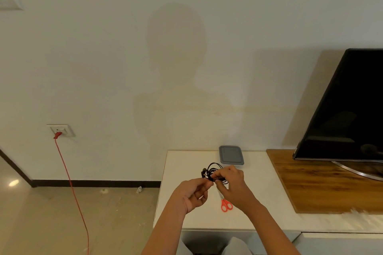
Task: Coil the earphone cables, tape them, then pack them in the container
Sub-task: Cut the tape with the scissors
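Observation:
A black earphone cable (211, 170) is bunched into a loose coil above the white table (186, 209). My left hand (193, 193) pinches the coil at its lower left with thumb and forefinger. My right hand (232, 184) holds the coil from the right, fingers curled round the strands. Whether any tape is on the coil is too small to tell. A grey-lidded container (231, 155) stands shut at the table's far edge, just behind the coil. Orange-handled scissors (226, 205) lie on the table, partly under my right hand.
A black TV (348, 109) stands on a wooden board (306, 184) to the right. A red cord (70, 182) runs from a wall socket (61, 130) down across the floor at the left. The wall rises right behind the table.

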A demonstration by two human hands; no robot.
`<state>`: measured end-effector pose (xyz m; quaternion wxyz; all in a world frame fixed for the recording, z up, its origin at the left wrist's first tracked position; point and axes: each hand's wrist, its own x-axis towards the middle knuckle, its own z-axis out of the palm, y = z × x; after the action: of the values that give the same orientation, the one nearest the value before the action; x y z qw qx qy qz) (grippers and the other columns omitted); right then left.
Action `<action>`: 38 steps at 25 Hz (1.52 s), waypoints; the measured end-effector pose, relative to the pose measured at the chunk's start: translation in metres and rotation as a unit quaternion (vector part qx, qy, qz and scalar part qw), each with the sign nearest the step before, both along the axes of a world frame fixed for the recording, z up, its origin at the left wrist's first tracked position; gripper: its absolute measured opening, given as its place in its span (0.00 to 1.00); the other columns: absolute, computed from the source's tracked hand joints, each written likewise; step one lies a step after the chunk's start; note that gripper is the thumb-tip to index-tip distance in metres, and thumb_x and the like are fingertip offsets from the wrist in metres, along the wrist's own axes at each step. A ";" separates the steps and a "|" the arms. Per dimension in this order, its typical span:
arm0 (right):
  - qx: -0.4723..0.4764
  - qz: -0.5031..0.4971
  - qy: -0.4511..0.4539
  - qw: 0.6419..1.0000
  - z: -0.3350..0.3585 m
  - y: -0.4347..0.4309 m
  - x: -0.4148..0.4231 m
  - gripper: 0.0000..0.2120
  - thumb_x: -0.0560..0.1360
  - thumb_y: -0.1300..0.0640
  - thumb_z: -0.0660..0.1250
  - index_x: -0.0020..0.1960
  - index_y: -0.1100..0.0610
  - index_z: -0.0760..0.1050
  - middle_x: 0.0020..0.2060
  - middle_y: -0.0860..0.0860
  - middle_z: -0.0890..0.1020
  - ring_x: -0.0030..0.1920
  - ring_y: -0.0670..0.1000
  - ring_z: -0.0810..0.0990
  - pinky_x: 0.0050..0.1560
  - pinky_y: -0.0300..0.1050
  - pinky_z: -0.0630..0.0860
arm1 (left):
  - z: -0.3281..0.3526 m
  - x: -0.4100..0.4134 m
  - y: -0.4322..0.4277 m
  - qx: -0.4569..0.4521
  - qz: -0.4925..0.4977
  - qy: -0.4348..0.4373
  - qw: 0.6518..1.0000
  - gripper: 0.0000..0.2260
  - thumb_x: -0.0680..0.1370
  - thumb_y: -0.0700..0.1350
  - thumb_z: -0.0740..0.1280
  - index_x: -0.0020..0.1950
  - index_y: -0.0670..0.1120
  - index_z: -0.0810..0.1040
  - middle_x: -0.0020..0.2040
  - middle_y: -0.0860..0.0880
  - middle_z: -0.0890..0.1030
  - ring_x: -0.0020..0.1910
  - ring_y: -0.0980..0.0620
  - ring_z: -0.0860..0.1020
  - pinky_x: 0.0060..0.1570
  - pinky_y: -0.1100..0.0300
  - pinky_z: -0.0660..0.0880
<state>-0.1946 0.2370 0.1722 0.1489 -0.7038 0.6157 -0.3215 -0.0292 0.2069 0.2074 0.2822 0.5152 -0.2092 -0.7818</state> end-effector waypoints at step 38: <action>0.142 -0.268 -0.235 0.924 0.012 0.005 0.035 0.12 0.72 0.49 0.70 0.30 0.45 0.77 0.31 0.44 0.81 0.40 0.48 0.78 0.55 0.56 0.72 | -0.025 -0.026 0.018 0.019 0.138 0.056 0.989 0.04 0.74 0.41 0.72 0.47 0.42 0.82 0.38 0.46 0.77 0.38 0.54 0.71 0.37 0.60 0.66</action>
<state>-0.1596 0.2425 0.1840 0.2962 -0.3885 0.7676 -0.4149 -0.0556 0.2250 0.1821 0.3889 0.4995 -0.1047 -0.7670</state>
